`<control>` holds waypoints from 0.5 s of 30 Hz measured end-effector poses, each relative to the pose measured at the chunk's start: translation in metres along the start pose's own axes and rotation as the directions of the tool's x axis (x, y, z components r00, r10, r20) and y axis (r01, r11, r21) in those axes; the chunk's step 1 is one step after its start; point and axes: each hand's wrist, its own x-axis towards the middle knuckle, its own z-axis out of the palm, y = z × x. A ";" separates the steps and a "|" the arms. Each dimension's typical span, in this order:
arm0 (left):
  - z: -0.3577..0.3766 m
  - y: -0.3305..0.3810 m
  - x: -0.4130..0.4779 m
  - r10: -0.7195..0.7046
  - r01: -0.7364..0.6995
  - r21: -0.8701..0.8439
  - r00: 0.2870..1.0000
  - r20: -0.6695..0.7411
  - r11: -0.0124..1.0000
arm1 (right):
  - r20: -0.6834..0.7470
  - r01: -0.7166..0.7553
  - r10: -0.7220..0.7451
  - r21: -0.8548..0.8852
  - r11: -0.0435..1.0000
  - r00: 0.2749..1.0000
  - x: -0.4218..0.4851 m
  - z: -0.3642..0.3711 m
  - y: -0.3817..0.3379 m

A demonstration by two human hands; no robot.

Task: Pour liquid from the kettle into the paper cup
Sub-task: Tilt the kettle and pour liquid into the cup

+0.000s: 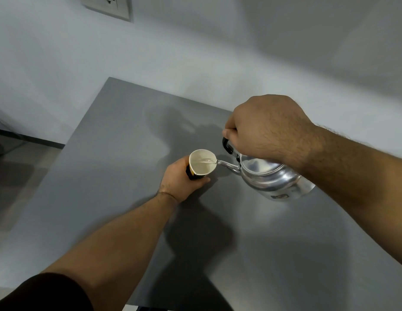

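A shiny metal kettle [274,178] hangs tilted above the grey table [105,176], its spout pointing left over the rim of a paper cup [201,163]. My right hand [267,129] is closed around the kettle's black handle from above. A thin clear stream runs from the spout into the cup, which has a white inside and a yellow and black outside. My left hand [180,180] wraps around the cup's left side and holds it on the table. Clear liquid shows inside the cup.
The table's far edge meets a white wall [195,52]. A wall socket [105,5] sits at the top left. Left of the table the floor [16,171] drops away. Dark shadows of my arms lie on the tabletop.
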 end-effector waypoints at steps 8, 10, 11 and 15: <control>-0.001 0.001 0.000 -0.004 0.004 -0.008 1.000 0.011 1.000 | 0.003 -0.017 0.017 -0.025 1.000 1.000 0.008 0.007 -0.002; -0.001 0.001 -0.001 0.002 -0.002 -0.010 1.000 0.009 1.000 | 0.024 -0.015 0.016 -0.044 0.999 1.000 0.011 0.009 -0.002; -0.001 0.001 -0.001 0.006 -0.006 -0.008 1.000 0.006 1.000 | 0.015 -0.014 0.015 -0.062 0.998 1.000 0.012 0.011 -0.001; -0.002 0.001 -0.001 0.001 -0.001 -0.011 1.000 0.008 1.000 | -0.030 -0.022 0.019 -0.101 0.995 0.999 0.014 0.016 0.000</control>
